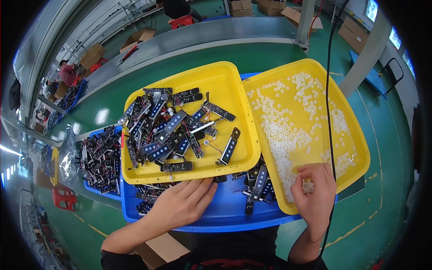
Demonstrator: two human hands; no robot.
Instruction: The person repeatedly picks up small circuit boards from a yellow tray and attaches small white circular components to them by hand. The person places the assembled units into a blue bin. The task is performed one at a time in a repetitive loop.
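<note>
My left hand (186,200) is at the front edge of the yellow tray of boards (216,171), back upward. Its fingers are bent and pressed together, with the thumb and whatever they grip hidden. The end of a black circuit board (220,178) shows right beside its fingertips. Over the right-hand yellow tray (366,157), my right hand (317,191) pinches thumb and forefinger together low among small white plastic rings (283,139). Anything inside that pinch is too small to make out. Black boards with pale square parts and thin wires (173,121) lie heaped in the other yellow tray.
Both yellow trays rest on a large blue tray (243,220) holding more boards (258,182). Another blue bin (114,194) at left is piled with boards. A black cable (330,112) hangs across the right tray. A metal-edged bench (216,36) runs behind.
</note>
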